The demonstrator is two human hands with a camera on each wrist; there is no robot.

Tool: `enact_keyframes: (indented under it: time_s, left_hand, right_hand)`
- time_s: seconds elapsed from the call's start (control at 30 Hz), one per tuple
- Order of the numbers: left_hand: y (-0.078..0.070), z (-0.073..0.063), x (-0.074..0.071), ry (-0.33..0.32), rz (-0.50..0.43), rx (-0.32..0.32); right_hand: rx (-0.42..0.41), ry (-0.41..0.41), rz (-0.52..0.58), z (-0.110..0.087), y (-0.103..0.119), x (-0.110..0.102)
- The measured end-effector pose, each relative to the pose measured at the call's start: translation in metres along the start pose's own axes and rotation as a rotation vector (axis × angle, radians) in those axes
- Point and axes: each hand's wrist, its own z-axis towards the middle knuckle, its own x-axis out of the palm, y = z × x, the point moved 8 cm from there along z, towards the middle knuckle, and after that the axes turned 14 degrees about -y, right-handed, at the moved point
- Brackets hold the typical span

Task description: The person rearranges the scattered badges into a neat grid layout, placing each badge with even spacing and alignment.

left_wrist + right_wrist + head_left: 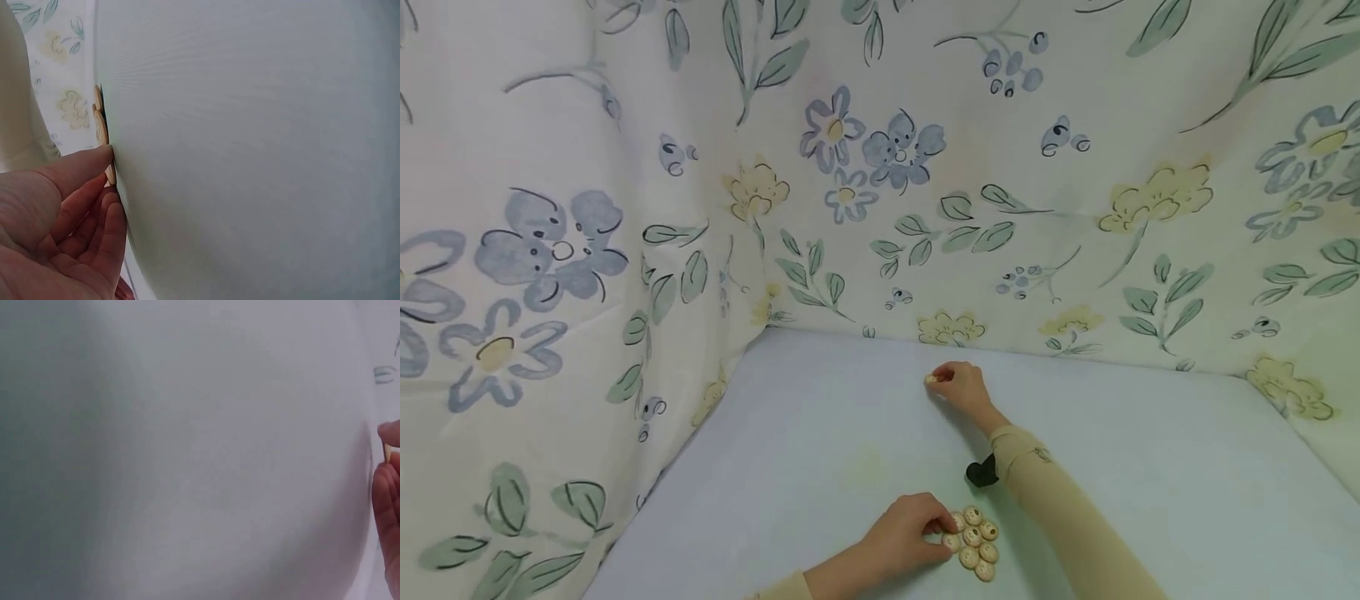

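Observation:
Beyond the middle of the white table, my right hand [964, 390] pinches a small pale wooden disc [931, 379] between thumb and fingertips. The right wrist view shows the edge of that disc [387, 453] between the thumb and fingers. Nearer to me lies a tight cluster of several round wooden discs [972, 536], with small dark markings on their faces. At the cluster's left side, my left hand [904, 535] holds a disc [111, 174] between thumb and index finger. Its other fingers are curled beneath, and part of the disc is hidden by the thumb.
The white tabletop [820, 433] spreads around both hands. A floral curtain [880, 250] hangs along the back and sides. A black object [981, 473], partly covered by the right sleeve [1060, 508], is at the right wrist. The right arm reaches past the cluster's right side.

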Motion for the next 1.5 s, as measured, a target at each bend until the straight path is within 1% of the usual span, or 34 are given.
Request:
enact_keyframes:
  time_s: [0.17, 0.27, 0.33, 0.5, 0.7, 0.83, 0.9, 1.0, 1.13, 1.3, 1.5]
  left_hand:
    - [-0.001, 0.001, 0.003, 0.006, -0.004, 0.016]
    - [-0.001, 0.002, 0.003, 0.01, -0.013, 0.003]
    - [0.0, 0.001, 0.004, 0.018, -0.021, -0.017]
    - [0.004, 0.0, 0.004, 0.044, -0.04, -0.065]
    - [0.005, 0.0, 0.006, 0.046, -0.021, -0.07]
    - [0.007, 0.0, 0.007, 0.05, -0.041, -0.089]
    - [0.008, 0.0, 0.007, 0.051, -0.037, -0.081]
    - [0.01, 0.0, 0.007, 0.053, -0.044, -0.089]
    - [0.011, 0.001, 0.009, 0.057, -0.057, -0.099]
    - [0.009, 0.001, 0.007, 0.05, -0.043, -0.079]
    - [0.008, 0.0, 0.006, 0.043, -0.033, -0.084]
  right_hand:
    - [-0.006, -0.056, -0.004, 0.009, -0.003, 0.001]
    - [0.008, -0.094, 0.004, 0.013, -0.004, 0.002]
    - [0.023, -0.113, 0.008, 0.015, -0.006, 0.004]
    - [0.075, -0.127, 0.023, 0.018, -0.007, 0.011]
    - [0.116, -0.142, 0.013, 0.017, -0.008, 0.009]
    - [0.12, -0.143, 0.005, 0.018, -0.009, 0.009]
    - [0.124, -0.137, 0.003, 0.019, -0.01, 0.01]
    - [0.132, -0.121, 0.008, 0.02, -0.011, 0.011]
    - [0.161, -0.109, 0.012, 0.021, -0.014, 0.012]
    - [0.171, -0.094, 0.019, 0.021, -0.014, 0.012]
    - [0.176, -0.09, 0.033, 0.019, -0.012, 0.013]
